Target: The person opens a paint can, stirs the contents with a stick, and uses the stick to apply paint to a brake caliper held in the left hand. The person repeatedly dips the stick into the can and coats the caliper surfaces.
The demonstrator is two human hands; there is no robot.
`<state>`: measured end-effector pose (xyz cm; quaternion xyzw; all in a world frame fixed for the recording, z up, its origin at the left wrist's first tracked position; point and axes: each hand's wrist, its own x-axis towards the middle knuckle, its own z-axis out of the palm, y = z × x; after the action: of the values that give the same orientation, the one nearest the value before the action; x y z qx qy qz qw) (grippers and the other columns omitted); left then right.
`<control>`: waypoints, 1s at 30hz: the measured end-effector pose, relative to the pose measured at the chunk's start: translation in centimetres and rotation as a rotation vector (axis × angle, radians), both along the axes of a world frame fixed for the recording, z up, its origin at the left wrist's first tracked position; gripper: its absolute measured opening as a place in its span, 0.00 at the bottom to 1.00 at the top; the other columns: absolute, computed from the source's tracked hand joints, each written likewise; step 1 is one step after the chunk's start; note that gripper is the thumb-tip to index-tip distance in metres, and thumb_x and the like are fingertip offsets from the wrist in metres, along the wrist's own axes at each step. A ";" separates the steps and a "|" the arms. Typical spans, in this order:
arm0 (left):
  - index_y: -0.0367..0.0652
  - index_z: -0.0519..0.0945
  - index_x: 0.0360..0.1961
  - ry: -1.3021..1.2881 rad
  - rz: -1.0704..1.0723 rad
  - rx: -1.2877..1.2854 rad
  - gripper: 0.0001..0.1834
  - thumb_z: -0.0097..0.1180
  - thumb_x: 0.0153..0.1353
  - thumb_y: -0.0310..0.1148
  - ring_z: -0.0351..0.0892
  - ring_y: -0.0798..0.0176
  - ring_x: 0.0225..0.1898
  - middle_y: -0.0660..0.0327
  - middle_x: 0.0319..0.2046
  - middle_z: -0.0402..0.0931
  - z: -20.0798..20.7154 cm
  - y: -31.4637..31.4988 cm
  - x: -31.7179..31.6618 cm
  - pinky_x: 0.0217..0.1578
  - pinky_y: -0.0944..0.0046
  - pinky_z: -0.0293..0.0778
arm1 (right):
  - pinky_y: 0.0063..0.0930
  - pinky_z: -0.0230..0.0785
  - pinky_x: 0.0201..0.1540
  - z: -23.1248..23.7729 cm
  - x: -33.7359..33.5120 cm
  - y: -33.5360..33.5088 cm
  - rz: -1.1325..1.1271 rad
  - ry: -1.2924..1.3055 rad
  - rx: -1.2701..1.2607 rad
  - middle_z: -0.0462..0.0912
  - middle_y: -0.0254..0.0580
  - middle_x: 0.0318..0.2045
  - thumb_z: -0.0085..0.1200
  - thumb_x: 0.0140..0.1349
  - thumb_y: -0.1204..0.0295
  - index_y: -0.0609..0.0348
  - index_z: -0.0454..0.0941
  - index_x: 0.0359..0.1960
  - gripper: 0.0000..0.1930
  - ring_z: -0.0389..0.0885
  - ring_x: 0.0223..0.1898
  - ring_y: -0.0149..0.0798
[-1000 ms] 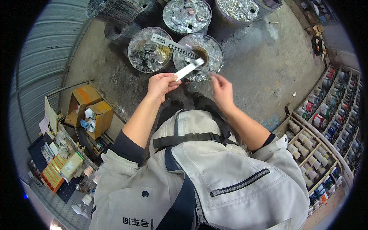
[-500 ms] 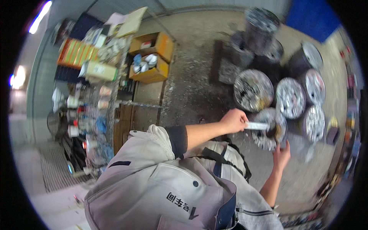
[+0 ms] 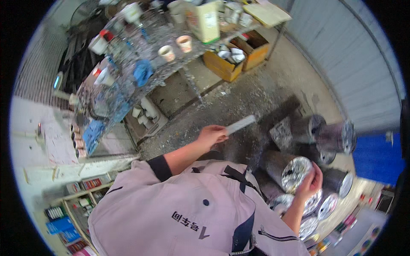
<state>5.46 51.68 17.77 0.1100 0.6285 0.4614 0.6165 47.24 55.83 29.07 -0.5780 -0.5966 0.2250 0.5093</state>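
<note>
Swung the white strip (image 3: 240, 124) away from the drums (image 3: 294, 171) since half a second ago; now hold it over the floor (image 3: 181, 128), near end hidden within the closed grip of the left hand (image 3: 212, 137). Hold the right hand (image 3: 311, 180) before the drums, partly covering them; cannot tell its grip. Can barely make out blurred cups (image 3: 166, 53) on the far-left tabletop (image 3: 160, 32).

Flat wht strip (image 3: 241, 124), straight, angled w/ near end in L hand (image 3: 212, 137).
</note>
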 end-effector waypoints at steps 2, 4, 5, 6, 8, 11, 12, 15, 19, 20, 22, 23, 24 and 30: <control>0.34 0.83 0.51 -0.033 0.277 0.100 0.17 0.69 0.65 0.31 0.88 0.63 0.41 0.57 0.42 0.86 -0.2 -2.6 -5.7 0.44 0.63 0.85 | 0.16 0.67 0.37 0.3 -9.0 4.3 0.264 0.147 -0.244 0.86 0.34 0.41 0.55 0.73 0.76 0.67 0.84 0.52 0.11 0.73 0.33 0.21; 0.34 0.83 0.52 0.077 0.420 0.052 0.17 0.69 0.66 0.32 0.87 0.63 0.41 0.58 0.43 0.86 -0.1 -5.7 -10.8 0.46 0.62 0.84 | 0.16 0.67 0.35 0.0 -18.5 7.6 0.557 0.175 -0.429 0.86 0.32 0.38 0.57 0.73 0.75 0.65 0.85 0.50 0.10 0.73 0.31 0.21; 0.35 0.82 0.52 0.076 0.516 0.094 0.18 0.69 0.66 0.33 0.87 0.63 0.41 0.59 0.44 0.86 0.1 -7.5 -12.9 0.46 0.62 0.84 | 0.17 0.68 0.35 -0.1 -23.1 8.8 0.682 0.162 -0.584 0.86 0.31 0.37 0.58 0.73 0.75 0.65 0.85 0.49 0.09 0.74 0.31 0.21; 0.35 0.82 0.53 0.072 0.618 0.099 0.18 0.69 0.66 0.33 0.87 0.63 0.41 0.59 0.44 0.85 0.4 -9.3 -14.5 0.46 0.62 0.84 | 0.18 0.70 0.35 -0.3 -27.7 9.6 0.818 0.144 -0.536 0.86 0.32 0.36 0.59 0.72 0.73 0.65 0.85 0.48 0.09 0.76 0.31 0.22; 0.36 0.81 0.54 0.124 0.759 0.116 0.18 0.68 0.67 0.32 0.87 0.64 0.41 0.60 0.44 0.85 1.5 -12.4 -17.2 0.46 0.63 0.84 | 0.22 0.73 0.37 -0.6 -36.9 10.9 1.023 0.065 -0.554 0.87 0.34 0.34 0.60 0.72 0.71 0.64 0.86 0.46 0.10 0.81 0.32 0.25; 0.37 0.81 0.54 0.147 0.965 0.144 0.16 0.67 0.69 0.31 0.87 0.65 0.41 0.61 0.44 0.85 3.3 -16.1 -19.4 0.46 0.64 0.84 | 0.28 0.77 0.40 -1.1 -49.9 12.2 1.230 -0.091 -0.530 0.88 0.40 0.31 0.61 0.71 0.65 0.65 0.85 0.46 0.13 0.86 0.35 0.30; 0.38 0.81 0.54 0.156 1.007 0.157 0.15 0.66 0.69 0.31 0.87 0.65 0.41 0.61 0.44 0.85 3.9 -17.0 -19.9 0.46 0.64 0.84 | 0.30 0.77 0.40 -1.3 -53.7 12.2 1.293 -0.072 -0.426 0.89 0.43 0.32 0.60 0.71 0.65 0.66 0.85 0.46 0.14 0.87 0.35 0.34; 0.38 0.81 0.53 0.156 1.156 0.173 0.14 0.65 0.70 0.29 0.86 0.66 0.41 0.61 0.44 0.85 5.2 -18.7 -21.3 0.46 0.65 0.84 | 0.37 0.79 0.42 -1.9 -65.0 13.6 1.360 -0.165 -0.102 0.90 0.49 0.34 0.57 0.71 0.64 0.66 0.85 0.47 0.15 0.89 0.37 0.48; 0.37 0.81 0.52 0.151 1.289 0.164 0.13 0.65 0.70 0.28 0.86 0.66 0.40 0.62 0.44 0.84 6.3 -18.8 -23.0 0.46 0.65 0.84 | 0.46 0.81 0.48 -2.3 -78.5 16.2 1.295 -0.710 0.021 0.88 0.57 0.46 0.54 0.69 0.67 0.63 0.85 0.50 0.15 0.87 0.46 0.59; 0.37 0.81 0.52 0.143 1.315 0.158 0.13 0.65 0.70 0.28 0.86 0.66 0.40 0.62 0.43 0.84 6.6 -18.5 -23.3 0.46 0.65 0.84 | 0.47 0.81 0.49 -2.6 -80.6 16.4 1.246 -0.904 -0.021 0.87 0.58 0.49 0.55 0.68 0.67 0.63 0.85 0.51 0.15 0.87 0.49 0.59; 0.36 0.81 0.52 0.169 1.316 0.176 0.13 0.65 0.70 0.28 0.86 0.66 0.40 0.62 0.43 0.84 7.2 -17.5 -24.3 0.46 0.65 0.84 | 0.50 0.81 0.51 -2.7 -84.1 17.3 1.286 -1.066 -0.175 0.86 0.58 0.52 0.58 0.65 0.66 0.63 0.85 0.51 0.17 0.86 0.53 0.61; 0.36 0.81 0.52 0.187 1.315 0.189 0.13 0.65 0.70 0.28 0.86 0.66 0.40 0.62 0.43 0.84 7.6 -16.9 -25.3 0.46 0.65 0.84 | 0.51 0.81 0.52 -2.5 -86.0 17.8 1.312 -1.138 -0.258 0.85 0.59 0.54 0.60 0.64 0.66 0.63 0.85 0.51 0.18 0.85 0.55 0.61; 0.36 0.81 0.52 0.206 1.311 0.191 0.13 0.65 0.70 0.28 0.86 0.66 0.40 0.61 0.42 0.84 8.1 -16.4 -26.0 0.46 0.65 0.84 | 0.51 0.81 0.54 -2.9 -87.0 17.9 1.310 -1.134 -0.240 0.85 0.56 0.55 0.62 0.61 0.65 0.63 0.85 0.51 0.20 0.84 0.58 0.60; 0.35 0.82 0.52 0.276 1.278 0.150 0.14 0.66 0.69 0.29 0.87 0.65 0.39 0.60 0.41 0.85 9.8 -13.4 -29.6 0.46 0.65 0.83 | 0.44 0.79 0.44 -1.8 -89.6 19.6 1.599 -0.861 -0.307 0.88 0.54 0.46 0.70 0.55 0.60 0.64 0.85 0.47 0.23 0.88 0.44 0.52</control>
<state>-24.18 38.27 27.58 -0.1840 0.6094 0.7610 0.1255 -42.39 75.45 27.28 -0.0887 -0.9202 0.3521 -0.1460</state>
